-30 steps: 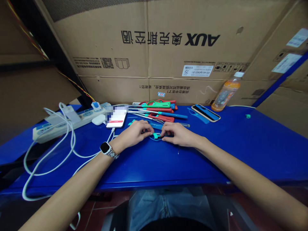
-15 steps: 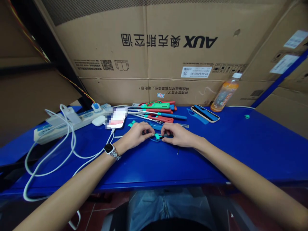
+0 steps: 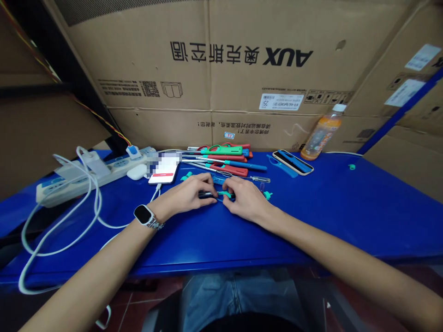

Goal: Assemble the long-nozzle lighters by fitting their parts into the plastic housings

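Observation:
My left hand [image 3: 192, 192] is closed, thumb and fingers pinching a dark, metal-ended part [image 3: 205, 195] of a stick lighter being handled low over the table. My right hand [image 3: 248, 197] pinches a small teal trigger piece [image 3: 226, 194] at the right end of the same lighter. A blue lighter shell [image 3: 218, 180] lies just behind the fingertips; the fingers hide much of the work. Behind both hands, several stick lighters [image 3: 226, 157] in red, green and blue are heaped. A screwdriver with a clear handle [image 3: 261, 179] lies beyond my right hand, near another teal piece [image 3: 267, 195].
A phone [image 3: 164, 168] on a white cable, an earbud case [image 3: 137, 172] and a power strip [image 3: 62, 186] occupy the left. To the right are a second phone [image 3: 290, 161] with a blue shell on it and an orange drink bottle [image 3: 321, 135]. A cardboard box [image 3: 238, 83] stands behind.
My right hand has shifted left onto the teal piece, and my left hand has moved slightly left onto the dark part. The teal piece beside my right hand has come into view.

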A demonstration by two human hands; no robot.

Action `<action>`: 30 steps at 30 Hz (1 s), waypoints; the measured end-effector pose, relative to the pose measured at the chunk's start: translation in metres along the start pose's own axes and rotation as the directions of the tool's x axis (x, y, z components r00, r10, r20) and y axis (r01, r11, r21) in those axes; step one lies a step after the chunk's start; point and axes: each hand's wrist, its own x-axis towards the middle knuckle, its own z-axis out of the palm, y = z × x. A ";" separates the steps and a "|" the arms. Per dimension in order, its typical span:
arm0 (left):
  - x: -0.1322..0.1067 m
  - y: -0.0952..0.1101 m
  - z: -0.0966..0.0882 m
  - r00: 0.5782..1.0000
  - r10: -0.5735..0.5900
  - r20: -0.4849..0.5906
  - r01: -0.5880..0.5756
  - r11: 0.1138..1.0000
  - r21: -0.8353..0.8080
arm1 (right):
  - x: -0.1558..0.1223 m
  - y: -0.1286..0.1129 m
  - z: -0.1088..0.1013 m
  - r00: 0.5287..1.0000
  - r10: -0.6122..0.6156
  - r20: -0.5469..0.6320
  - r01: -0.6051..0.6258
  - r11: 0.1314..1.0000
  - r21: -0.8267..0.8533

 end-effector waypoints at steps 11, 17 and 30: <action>0.000 0.009 0.002 0.995 0.059 0.084 -0.072 0.985 0.160 | 0.000 -0.004 -0.002 1.000 0.003 0.006 -0.003 0.998 -0.059; 0.000 0.007 0.002 0.995 0.037 0.091 -0.047 0.992 0.116 | 0.003 -0.002 -0.005 0.999 0.023 0.025 -0.023 1.000 -0.017; 0.001 0.007 0.003 0.998 -0.007 0.057 0.006 1.000 0.010 | 0.003 -0.001 -0.007 0.999 0.027 0.032 -0.026 0.999 -0.032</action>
